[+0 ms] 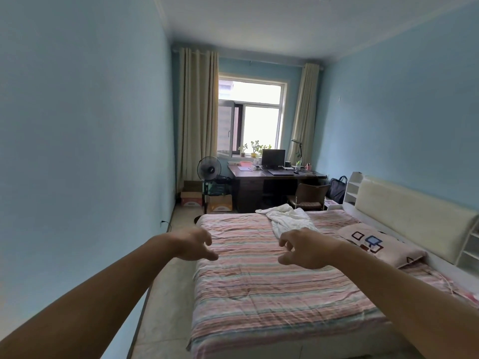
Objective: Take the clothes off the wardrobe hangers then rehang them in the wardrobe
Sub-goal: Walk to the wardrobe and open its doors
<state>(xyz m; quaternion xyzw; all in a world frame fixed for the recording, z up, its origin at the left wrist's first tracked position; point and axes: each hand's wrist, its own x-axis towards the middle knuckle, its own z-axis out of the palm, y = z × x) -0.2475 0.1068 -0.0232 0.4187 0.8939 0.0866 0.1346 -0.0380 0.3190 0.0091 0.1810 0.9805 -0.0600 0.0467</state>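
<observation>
Both my arms reach forward over the bed, which has a pink striped cover. My left hand hangs above the bed's left edge with loosely curled fingers and holds nothing. My right hand hovers over the middle of the bed, fingers loosely curled, also empty. A crumpled white garment lies at the far end of the bed, beyond my right hand and apart from it. No wardrobe and no hangers are in view.
A patterned pillow lies by the cream headboard at right. A dark desk with a monitor, a chair, a standing fan and cardboard boxes stand under the window. A floor strip runs along the left wall.
</observation>
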